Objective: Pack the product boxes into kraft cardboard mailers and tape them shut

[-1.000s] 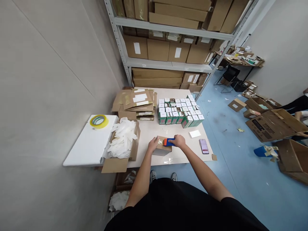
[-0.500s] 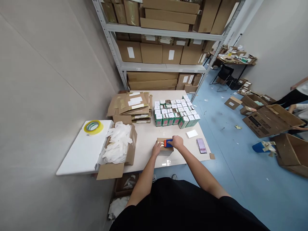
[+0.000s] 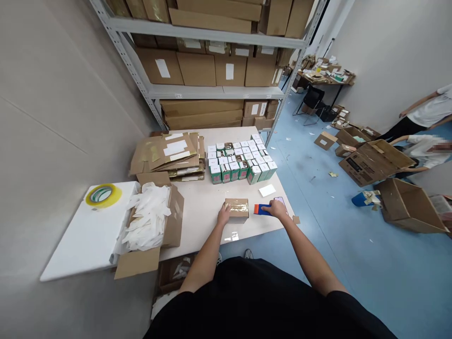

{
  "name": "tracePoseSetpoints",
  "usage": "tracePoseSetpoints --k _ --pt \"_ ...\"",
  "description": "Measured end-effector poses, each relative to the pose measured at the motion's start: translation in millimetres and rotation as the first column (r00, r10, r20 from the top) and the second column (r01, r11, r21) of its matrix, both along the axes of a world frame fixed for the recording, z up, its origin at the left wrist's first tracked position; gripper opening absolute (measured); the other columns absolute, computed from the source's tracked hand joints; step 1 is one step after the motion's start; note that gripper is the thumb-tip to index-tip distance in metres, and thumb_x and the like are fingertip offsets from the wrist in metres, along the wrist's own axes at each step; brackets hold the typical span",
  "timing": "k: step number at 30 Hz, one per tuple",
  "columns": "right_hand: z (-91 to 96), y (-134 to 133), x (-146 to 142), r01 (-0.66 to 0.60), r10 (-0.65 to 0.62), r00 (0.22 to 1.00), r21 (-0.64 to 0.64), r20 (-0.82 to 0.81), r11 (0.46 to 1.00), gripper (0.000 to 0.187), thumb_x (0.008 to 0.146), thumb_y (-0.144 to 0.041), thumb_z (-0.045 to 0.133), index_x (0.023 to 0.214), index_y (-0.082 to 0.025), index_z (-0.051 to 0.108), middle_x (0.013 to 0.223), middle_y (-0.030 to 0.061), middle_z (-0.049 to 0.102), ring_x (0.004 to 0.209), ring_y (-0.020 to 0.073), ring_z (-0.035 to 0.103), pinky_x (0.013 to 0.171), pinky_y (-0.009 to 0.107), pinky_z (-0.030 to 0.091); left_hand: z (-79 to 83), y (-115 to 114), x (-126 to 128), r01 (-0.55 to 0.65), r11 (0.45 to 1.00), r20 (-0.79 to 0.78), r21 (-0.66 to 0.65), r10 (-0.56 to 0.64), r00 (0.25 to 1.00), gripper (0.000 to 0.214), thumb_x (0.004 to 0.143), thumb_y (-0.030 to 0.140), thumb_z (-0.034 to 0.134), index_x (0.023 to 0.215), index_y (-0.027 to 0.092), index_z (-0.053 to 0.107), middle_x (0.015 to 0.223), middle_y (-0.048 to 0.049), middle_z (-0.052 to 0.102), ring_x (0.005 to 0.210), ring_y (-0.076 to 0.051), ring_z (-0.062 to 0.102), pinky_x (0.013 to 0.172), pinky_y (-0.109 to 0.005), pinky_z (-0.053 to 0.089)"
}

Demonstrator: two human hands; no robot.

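Since the earlier frame, the right hand (image 3: 277, 209) has moved off the taped cardboard box (image 3: 237, 209) toward the right of the frame, gripping a blue-and-orange plastic squeegee (image 3: 260, 209) that now sits just beside the box. The left hand (image 3: 223, 215) is half-closed, touching the box's left side. The box sits on the surface (image 3: 201, 212) at lower centre, below the rows of green-and-white cartons (image 3: 240, 162).

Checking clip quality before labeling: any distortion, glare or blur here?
Head view: strong wide-angle distortion, the shelf upright leans sharply; small glare spot on the table; pixelated patch on the co-worker at right; lighting even, shadows soft.
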State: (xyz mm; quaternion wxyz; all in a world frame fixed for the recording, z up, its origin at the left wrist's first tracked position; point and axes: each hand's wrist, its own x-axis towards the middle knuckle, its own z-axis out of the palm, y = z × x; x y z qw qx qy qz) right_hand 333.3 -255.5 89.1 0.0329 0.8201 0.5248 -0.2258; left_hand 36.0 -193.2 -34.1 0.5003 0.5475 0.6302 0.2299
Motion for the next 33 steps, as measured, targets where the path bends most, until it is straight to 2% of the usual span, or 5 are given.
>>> tracePoseSetpoints --k 13,19,22,28,33 --pt "-28.7 20 -33 -0.074 0.088 0.982 0.084 -0.166 0.994 0.043 0.084 -0.064 0.073 0.084 -0.021 0.072 0.087 0.0069 0.075 0.080 0.0200 0.067 0.058 0.025 0.031 -9.6 7 -39 -0.050 0.999 0.114 0.000 0.049 0.992 0.049 0.100 0.055 0.049 0.131 0.021 0.068 0.130 -0.0099 0.073 0.122 -0.027 0.067 0.106 -0.036 0.050" --pt "-23.8 52 -114 -0.187 0.207 0.963 0.126 -0.173 0.974 0.048 0.086 -0.069 0.068 0.087 -0.021 0.073 0.090 0.0067 0.076 0.084 0.0198 0.067 0.059 0.025 0.032 -2.8 21 -103 -0.288 0.957 -0.203 0.031 0.289 0.936 0.056 0.099 0.049 0.055 0.145 0.017 0.057 0.141 -0.0163 0.065 0.129 -0.029 0.062 0.109 -0.037 0.047" --pt "-21.1 68 -163 -0.238 0.251 0.958 0.106 -0.136 0.965 0.054 0.088 -0.074 0.062 0.092 -0.022 0.074 0.097 0.0085 0.077 0.091 0.0214 0.069 0.061 0.025 0.035 5.7 23 -122 -0.305 0.941 -0.171 0.145 0.328 0.929 0.047 0.102 0.045 0.048 0.140 0.020 0.062 0.139 -0.0118 0.068 0.128 -0.024 0.063 0.108 -0.033 0.047" --pt "-21.5 91 -229 -0.315 0.317 0.945 0.035 -0.077 0.949 0.057 0.090 -0.074 0.059 0.103 -0.021 0.075 0.110 0.0111 0.077 0.102 0.0239 0.071 0.070 0.025 0.044 9.1 22 -134 -0.221 0.974 -0.163 0.058 0.227 0.960 0.048 0.104 0.053 0.041 0.131 0.027 0.069 0.124 -0.0085 0.075 0.115 -0.027 0.068 0.099 -0.035 0.050" --pt "-33.1 93 -239 -0.370 0.364 0.928 -0.075 -0.081 0.926 0.052 0.091 -0.065 0.060 0.108 -0.018 0.075 0.115 0.0137 0.076 0.105 0.0263 0.071 0.077 0.027 0.047 -5.9 11 -123 -0.247 0.969 -0.252 -0.025 0.234 0.939 0.038 0.103 0.040 0.043 0.108 0.022 0.076 0.110 -0.0137 0.078 0.108 -0.029 0.070 0.092 -0.035 0.050"
